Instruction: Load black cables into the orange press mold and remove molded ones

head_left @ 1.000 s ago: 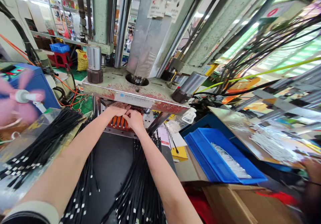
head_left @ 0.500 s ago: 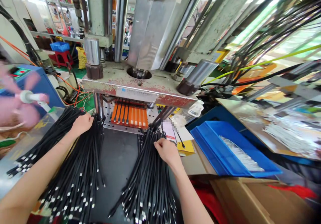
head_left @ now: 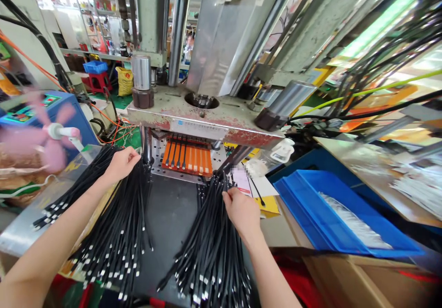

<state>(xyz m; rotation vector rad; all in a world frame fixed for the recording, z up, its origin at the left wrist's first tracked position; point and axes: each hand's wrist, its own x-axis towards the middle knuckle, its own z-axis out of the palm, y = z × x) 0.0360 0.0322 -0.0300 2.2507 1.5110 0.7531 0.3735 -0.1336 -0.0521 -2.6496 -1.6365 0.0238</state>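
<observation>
My left hand (head_left: pixel 121 165) is closed in a pinch at the top of the black cables (head_left: pixel 119 234) hanging in a bundle on the left. Fingers of my right hand (head_left: pixel 243 210) are pinched against the upper end of another bundle of black cables (head_left: pixel 210 239). Exactly how many strands each hand grips is hidden. Both bundles fan downward, with pale metallic plugs at their lower ends. Between and beyond the hands, an orange fixture block (head_left: pixel 202 157) sits on a perforated metal plate under the press, several black cables lying in its left slots.
The heavy press plate (head_left: pixel 207 114) and its columns stand straight ahead. At left, a pink fan (head_left: pixel 55 131) spins beside a blue machine (head_left: pixel 83 114). Blue trays (head_left: pixel 311 211) with white pieces, a cardboard box (head_left: pixel 345 276) and papers are at right. Another cable bundle (head_left: pixel 83 179) lies far left.
The camera view has shifted, so the whole scene sits a little farther right. Both hands stay at the tops of their cable bundles; the left fingers look slightly more extended.
</observation>
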